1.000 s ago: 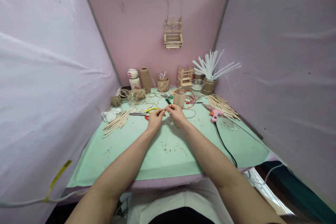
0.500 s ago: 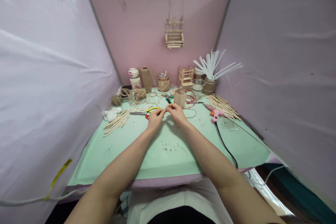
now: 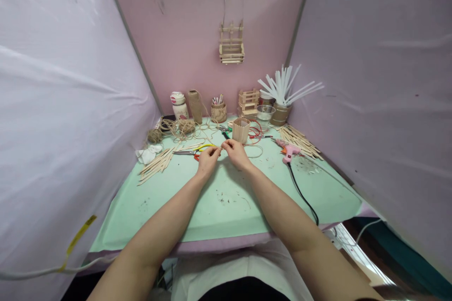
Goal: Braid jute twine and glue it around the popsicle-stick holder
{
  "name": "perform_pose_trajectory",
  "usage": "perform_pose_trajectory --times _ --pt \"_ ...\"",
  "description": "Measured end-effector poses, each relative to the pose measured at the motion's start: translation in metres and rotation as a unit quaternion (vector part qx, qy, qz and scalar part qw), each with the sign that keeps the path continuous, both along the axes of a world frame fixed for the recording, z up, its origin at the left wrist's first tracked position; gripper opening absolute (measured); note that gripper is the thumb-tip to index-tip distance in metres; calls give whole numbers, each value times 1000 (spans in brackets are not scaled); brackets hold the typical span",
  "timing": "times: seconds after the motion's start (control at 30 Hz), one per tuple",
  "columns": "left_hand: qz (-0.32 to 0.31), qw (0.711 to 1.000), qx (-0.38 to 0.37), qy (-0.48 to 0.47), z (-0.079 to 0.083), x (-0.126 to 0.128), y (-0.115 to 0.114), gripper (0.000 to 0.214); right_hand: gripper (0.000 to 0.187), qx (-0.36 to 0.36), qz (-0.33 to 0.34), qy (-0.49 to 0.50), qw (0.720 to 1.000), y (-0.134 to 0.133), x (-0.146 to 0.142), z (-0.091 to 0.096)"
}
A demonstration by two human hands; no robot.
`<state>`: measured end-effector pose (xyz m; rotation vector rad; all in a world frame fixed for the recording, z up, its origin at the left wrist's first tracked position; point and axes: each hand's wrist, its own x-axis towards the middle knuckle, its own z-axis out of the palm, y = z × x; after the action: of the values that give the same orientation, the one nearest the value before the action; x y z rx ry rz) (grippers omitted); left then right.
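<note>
My left hand [image 3: 207, 160] and my right hand [image 3: 237, 154] meet over the middle of the green mat [image 3: 183, 202], fingertips pinched together on a thin strand of twine [image 3: 222, 149] between them. The strand is too fine to follow. Just behind my hands stands a small cup of craft sticks [image 3: 241, 130]. Yellow-handled scissors [image 3: 194, 150] lie just left of my left hand.
A pink glue gun [image 3: 288, 152] with a black cord lies to the right, by a pile of sticks [image 3: 298, 139]. More sticks [image 3: 157, 163] and twine coils [image 3: 178, 126] lie left. Jars, a spool and a stick crate line the back wall. Fabric panels enclose three sides.
Both hands stay pinched together in nearly the same spot; only the fingers shift slightly. The view has drifted a little.
</note>
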<state>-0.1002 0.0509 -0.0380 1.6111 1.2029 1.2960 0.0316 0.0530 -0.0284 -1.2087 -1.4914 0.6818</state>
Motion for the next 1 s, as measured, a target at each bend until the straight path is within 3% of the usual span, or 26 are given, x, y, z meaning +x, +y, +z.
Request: perform_pose_trajectory --times 0.53,0.83,1.0 --pt "12 999 -2 -33 5 2 -3 22 23 -29 -1 54 998 1 0 1" --pt "4 978 -86 -188 6 4 2 23 24 -87 49 100 990 -3 0 4" --pt "-22 964 -115 -241 7 6 3 26 18 -16 21 86 996 -2 0 3"
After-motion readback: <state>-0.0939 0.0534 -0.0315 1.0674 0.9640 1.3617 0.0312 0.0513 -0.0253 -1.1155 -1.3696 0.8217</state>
